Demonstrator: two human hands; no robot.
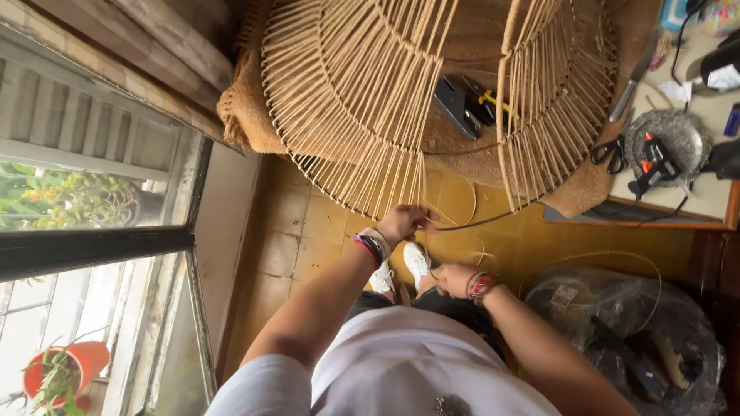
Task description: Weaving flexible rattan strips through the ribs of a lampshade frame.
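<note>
1. Leftmost, a window (92,192) runs down the frame's edge, with a red flowerpot (65,368) and green plants outside; beside it lies a yellow tiled floor (324,223)
2. Next, the left hand (405,223) is raised to the lower rim of a large woven wire-and-cord lampshade frame (362,100), fingers pinched narrow on a thin tan cord (462,225) right where the taut strands meet the rim; this hand is plainly the nearer one to the frame
3. From that pinch the cord's long axis runs rightward and slightly up toward the gap in the frame, and a loose length of it curls down toward the floor
4. Lower, near the person's lap, the right hand (455,279) is closed; it seems to grip the slack end of the cord, though the strand inside the fist is too thin to tell for certain. It sits well below and apart from the frame
5. White shoes (401,266) show between the two hands
6. Behind the frame, on burlap cloth (462,154), lie pliers (466,104)
7. Further right, a table (694,208) carries scissors (610,152), a glue gun (655,158) and a grey round dish (682,127)
8. Rightmost and low, a clear plastic bag (632,339) of dark items rests on the floor, with a cord loop arching over it
</note>
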